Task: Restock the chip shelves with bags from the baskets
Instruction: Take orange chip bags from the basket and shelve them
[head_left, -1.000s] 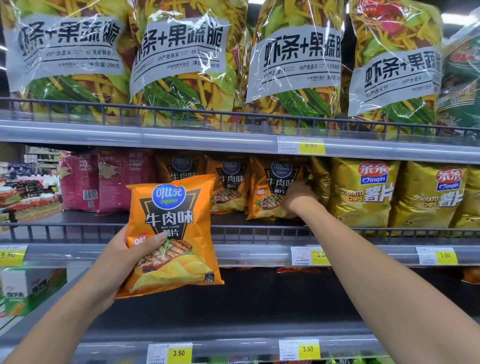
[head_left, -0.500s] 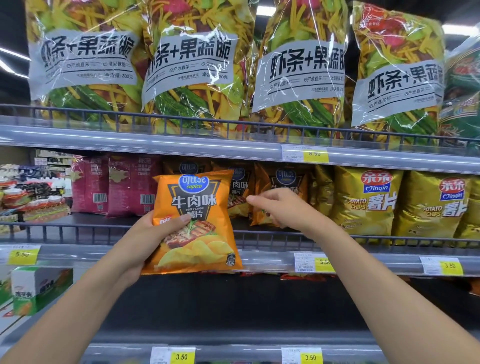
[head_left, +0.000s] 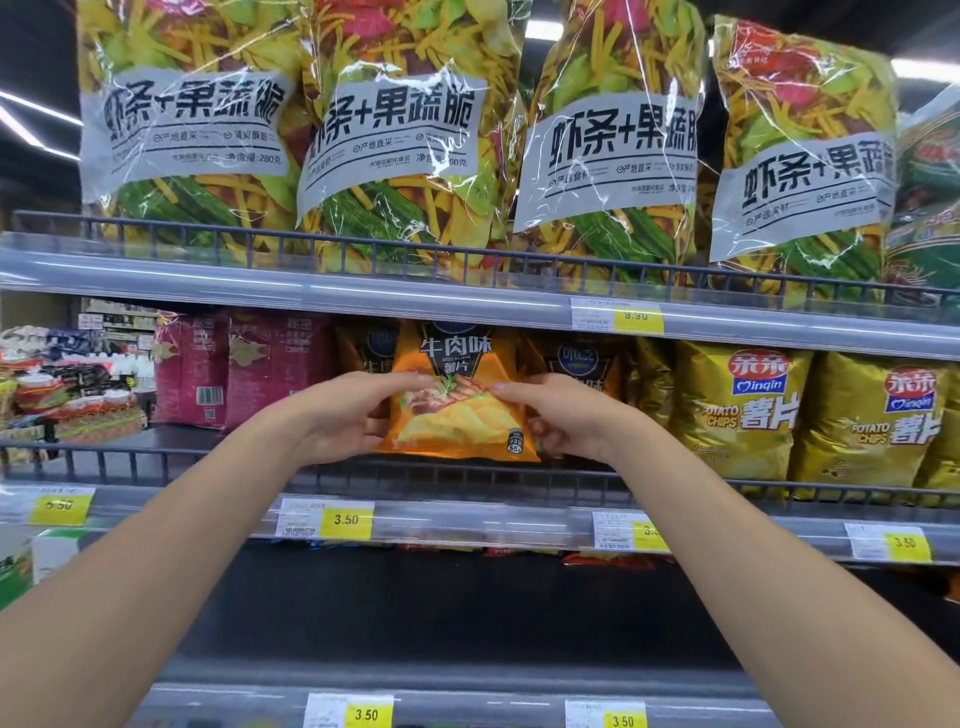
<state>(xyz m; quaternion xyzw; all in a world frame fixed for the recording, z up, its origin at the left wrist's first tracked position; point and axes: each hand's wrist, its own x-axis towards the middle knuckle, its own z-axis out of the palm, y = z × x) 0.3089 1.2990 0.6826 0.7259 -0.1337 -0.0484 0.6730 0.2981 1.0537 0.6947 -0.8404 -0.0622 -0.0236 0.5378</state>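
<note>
While four large clear plastic bags of yellow, green and red snack sticks stand in a row on the top shelf, a person works at the grey metal middle shelf below, reaching over its dark wire rail. Shiny gold potato chip bags fill the right of that shelf, and dark red foil bags stand at its left. Between them, in front of matching orange bags set further back, an orange beef-flavour chip bag is held upright just behind the rail. Whether its bottom edge rests on the shelf cannot be told. The left hand grips the bag's left edge and the right hand grips its right edge, with the fingers of both curled round the foil. Yellow price tags marked 3.50 line the shelf front.
</note>
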